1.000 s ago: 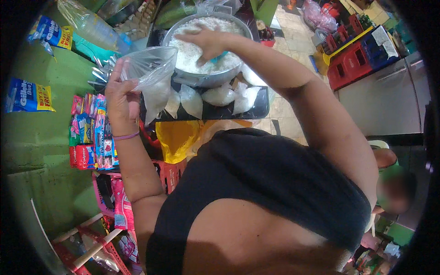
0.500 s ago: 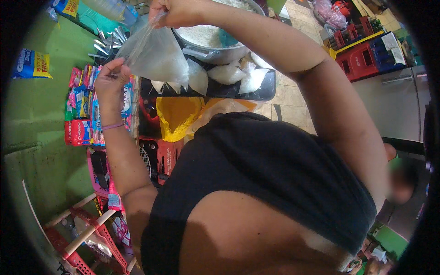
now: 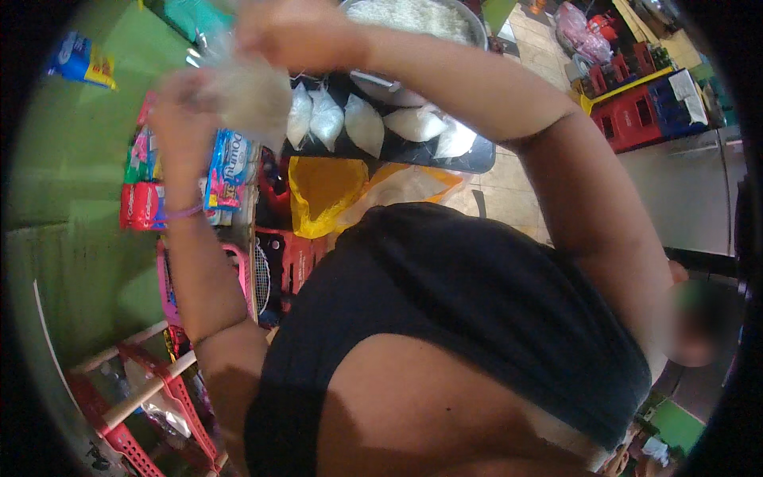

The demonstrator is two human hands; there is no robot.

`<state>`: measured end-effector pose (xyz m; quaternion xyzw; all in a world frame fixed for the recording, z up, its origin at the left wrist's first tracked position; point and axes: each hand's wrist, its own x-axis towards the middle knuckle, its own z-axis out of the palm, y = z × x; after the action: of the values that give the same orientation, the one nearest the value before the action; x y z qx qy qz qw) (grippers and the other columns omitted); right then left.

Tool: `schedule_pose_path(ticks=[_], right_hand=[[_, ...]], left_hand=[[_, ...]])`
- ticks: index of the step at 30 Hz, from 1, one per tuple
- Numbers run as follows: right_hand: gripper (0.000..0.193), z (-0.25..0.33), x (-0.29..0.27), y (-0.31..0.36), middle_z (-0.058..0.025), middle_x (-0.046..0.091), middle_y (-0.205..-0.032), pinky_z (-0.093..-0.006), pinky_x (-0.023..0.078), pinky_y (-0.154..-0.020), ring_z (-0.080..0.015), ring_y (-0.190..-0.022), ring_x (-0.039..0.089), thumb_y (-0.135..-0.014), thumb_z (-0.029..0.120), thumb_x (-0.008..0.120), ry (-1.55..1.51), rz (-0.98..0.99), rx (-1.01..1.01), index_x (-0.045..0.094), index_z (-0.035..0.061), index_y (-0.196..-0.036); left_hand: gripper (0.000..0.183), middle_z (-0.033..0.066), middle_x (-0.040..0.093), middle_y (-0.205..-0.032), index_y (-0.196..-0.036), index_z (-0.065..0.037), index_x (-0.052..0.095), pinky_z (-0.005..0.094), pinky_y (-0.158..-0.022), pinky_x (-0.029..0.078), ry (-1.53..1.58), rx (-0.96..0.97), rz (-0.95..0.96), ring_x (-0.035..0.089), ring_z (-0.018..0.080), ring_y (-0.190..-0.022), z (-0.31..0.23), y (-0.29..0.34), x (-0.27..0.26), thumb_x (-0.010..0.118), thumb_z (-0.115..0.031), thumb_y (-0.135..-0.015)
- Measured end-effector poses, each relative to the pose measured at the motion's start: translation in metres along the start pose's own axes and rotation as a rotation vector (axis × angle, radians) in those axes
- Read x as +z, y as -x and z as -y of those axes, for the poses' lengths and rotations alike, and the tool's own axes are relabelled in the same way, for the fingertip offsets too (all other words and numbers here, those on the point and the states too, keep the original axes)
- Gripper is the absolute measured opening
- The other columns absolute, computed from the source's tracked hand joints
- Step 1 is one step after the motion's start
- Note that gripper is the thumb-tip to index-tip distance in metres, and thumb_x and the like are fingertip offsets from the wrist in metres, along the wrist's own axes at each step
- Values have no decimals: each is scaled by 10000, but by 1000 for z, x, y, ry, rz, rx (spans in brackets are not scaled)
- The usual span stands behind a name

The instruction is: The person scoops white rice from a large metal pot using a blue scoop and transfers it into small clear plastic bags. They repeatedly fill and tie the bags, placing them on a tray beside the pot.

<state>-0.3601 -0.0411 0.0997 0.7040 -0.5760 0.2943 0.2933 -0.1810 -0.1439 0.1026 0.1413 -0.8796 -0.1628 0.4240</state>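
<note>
A clear plastic bag [image 3: 256, 97] with whitish contents hangs between my two hands at the upper left, blurred by motion. My right hand [image 3: 298, 36] is closed at the bag's gathered top. My left hand [image 3: 184, 99] grips the bag's left side, its fingers smeared. Just right of the bag, several filled white plastic bags [image 3: 364, 126] lie on a black tray [image 3: 469, 163]. Behind my right forearm stands a large metal pot [image 3: 481, 30] of white, grainy food that looks like rice [image 3: 409, 17].
Packets [image 3: 228, 167] hang by the green wall [image 3: 79, 159] on the left. A yellow bag [image 3: 322, 191] sits below the tray. Red crates [image 3: 628, 119] and a grey refrigerator [image 3: 675, 191] stand at right. A red and wooden rack [image 3: 151, 389] is at lower left.
My hands have come closer together, drawing in the bag's stretched mouth. The bag has moved slightly left and down. The view has shifted, showing more filled bags on the tray.
</note>
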Motion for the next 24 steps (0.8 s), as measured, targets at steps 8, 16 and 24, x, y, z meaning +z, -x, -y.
schedule_pose_path(ticks=[8, 16, 24], right_hand=[[270, 31, 24, 34, -63, 633, -748, -314, 486, -619, -153, -662, 608, -704, 46, 634, -875, 455, 562, 602, 47, -972], [433, 62, 51, 22, -99, 615, -722, -351, 480, -629, -234, -689, 607, -618, 187, 728, -751, 593, 312, 580, 36, -996], [91, 48, 14, -28, -151, 613, -691, -340, 477, -591, -220, -626, 606, -627, 32, 632, -563, 327, 462, 626, 7, -714]], left_hand=[[137, 119, 632, -730, -803, -20, 648, 292, -636, 480, 179, -287, 157, 623, 207, -671, 6, 61, 25, 637, -28, -666], [184, 69, 644, -811, -858, -21, 667, 263, -653, 483, 103, -188, 72, 611, 148, -707, -9, 68, -1, 636, 11, -680], [282, 75, 586, -1026, -945, -58, 666, 219, -637, 480, 120, -121, -307, 574, 102, -689, 0, 65, -76, 750, -106, -680]])
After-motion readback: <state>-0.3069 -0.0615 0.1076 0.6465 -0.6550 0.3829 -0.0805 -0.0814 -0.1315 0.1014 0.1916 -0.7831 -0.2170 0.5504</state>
